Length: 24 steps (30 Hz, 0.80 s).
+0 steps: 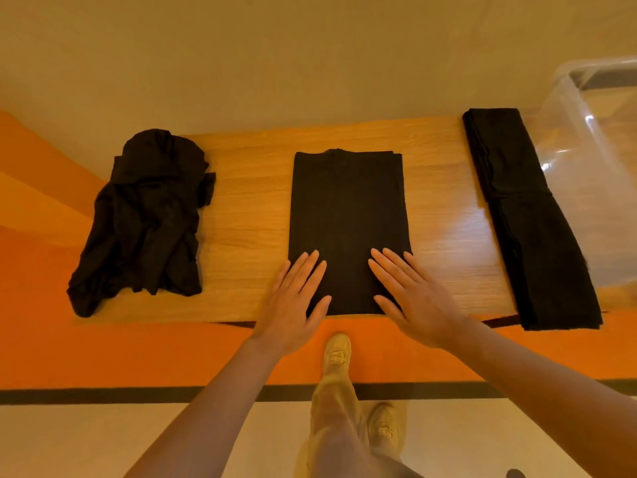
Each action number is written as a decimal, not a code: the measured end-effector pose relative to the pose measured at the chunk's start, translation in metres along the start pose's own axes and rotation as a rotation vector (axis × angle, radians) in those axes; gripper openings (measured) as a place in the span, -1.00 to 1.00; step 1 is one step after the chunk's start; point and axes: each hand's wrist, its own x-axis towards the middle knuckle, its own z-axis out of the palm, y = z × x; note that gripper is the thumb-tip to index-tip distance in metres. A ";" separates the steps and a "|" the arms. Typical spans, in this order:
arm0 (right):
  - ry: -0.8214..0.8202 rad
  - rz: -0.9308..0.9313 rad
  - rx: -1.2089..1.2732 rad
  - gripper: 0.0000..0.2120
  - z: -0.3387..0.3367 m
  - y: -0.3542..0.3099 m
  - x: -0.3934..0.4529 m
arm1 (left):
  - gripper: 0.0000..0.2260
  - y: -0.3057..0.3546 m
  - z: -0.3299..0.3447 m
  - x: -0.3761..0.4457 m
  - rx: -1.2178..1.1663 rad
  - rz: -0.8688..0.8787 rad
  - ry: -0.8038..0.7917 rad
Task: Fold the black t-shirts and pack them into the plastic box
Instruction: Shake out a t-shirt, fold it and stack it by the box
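Observation:
A black t-shirt (pixel 346 208), folded into a long narrow rectangle, lies in the middle of the wooden table (pixel 248 201). My left hand (pixel 293 301) rests flat on its near left corner, fingers straight. My right hand (pixel 410 298) lies flat on its near right corner. A crumpled pile of black t-shirts (pixel 144 222) sits at the table's left end. Folded black shirts (pixel 517 215) lie in a long strip at the right end. The clear plastic box (pixel 593 132) stands at the far right, beside that strip.
The table's near edge runs just under my wrists. Below it are an orange floor band (pixel 103 350), a dark stripe and pale flooring. My legs and beige shoes (pixel 337 350) show under the table edge.

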 end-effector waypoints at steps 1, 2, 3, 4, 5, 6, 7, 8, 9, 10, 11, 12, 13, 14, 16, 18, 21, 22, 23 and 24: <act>-0.001 -0.015 -0.003 -0.38 0.002 -0.001 -0.006 | -0.46 0.001 0.000 -0.009 -0.005 0.015 -0.014; 0.000 -0.029 -0.011 -0.37 0.004 -0.001 -0.013 | -0.45 0.001 0.001 -0.017 -0.006 0.027 -0.028; 0.007 -0.043 -0.031 -0.36 0.006 -0.001 -0.019 | -0.44 0.001 0.003 -0.025 0.002 0.038 -0.037; 0.018 -0.055 -0.063 -0.36 0.008 -0.001 -0.025 | -0.43 0.000 0.004 -0.032 0.022 0.045 -0.040; 0.029 -0.065 -0.103 -0.36 0.010 -0.001 -0.031 | -0.43 -0.001 0.006 -0.038 0.056 0.048 -0.033; 0.038 -0.070 -0.145 -0.37 0.014 0.001 -0.036 | -0.43 -0.002 0.007 -0.044 0.094 0.052 -0.016; 0.054 -0.076 -0.179 -0.37 0.018 0.003 -0.040 | -0.43 -0.003 0.008 -0.048 0.126 0.058 0.012; 0.077 -0.076 -0.197 -0.34 0.021 0.004 -0.043 | -0.43 -0.003 0.010 -0.052 0.156 0.072 0.046; 0.102 -0.074 -0.210 -0.28 0.024 0.005 -0.045 | -0.42 -0.004 0.010 -0.054 0.186 0.087 0.078; 0.125 -0.065 -0.223 -0.23 0.026 0.006 -0.048 | -0.42 -0.004 0.011 -0.056 0.208 0.101 0.108; 0.154 -0.055 -0.232 -0.20 0.026 0.007 -0.050 | -0.42 -0.005 0.011 -0.057 0.224 0.116 0.135; 0.182 -0.048 -0.227 -0.19 0.026 0.008 -0.053 | -0.43 -0.006 0.012 -0.058 0.236 0.132 0.163; 0.210 -0.050 -0.211 -0.20 0.026 0.008 -0.055 | -0.44 -0.008 0.013 -0.059 0.246 0.150 0.189; 0.236 -0.060 -0.193 -0.23 0.026 0.009 -0.057 | -0.45 -0.009 0.013 -0.060 0.250 0.167 0.212; 0.294 -0.094 -0.170 -0.34 0.025 0.010 -0.059 | -0.48 -0.009 0.012 -0.061 0.234 0.199 0.242; 0.355 -0.121 -0.152 -0.46 0.021 0.011 -0.059 | -0.52 -0.009 0.010 -0.061 0.192 0.219 0.267; 0.394 -0.145 -0.089 -0.58 0.015 0.010 -0.061 | -0.60 -0.006 0.007 -0.063 0.146 0.243 0.291; 0.397 -0.145 -0.067 -0.60 0.014 0.010 -0.063 | -0.63 -0.005 0.007 -0.064 0.130 0.253 0.303; 0.397 -0.143 -0.039 -0.62 0.013 0.010 -0.065 | -0.67 -0.003 0.006 -0.065 0.110 0.259 0.314; 0.391 -0.139 -0.005 -0.64 0.012 0.009 -0.068 | -0.73 -0.002 0.006 -0.066 0.091 0.262 0.325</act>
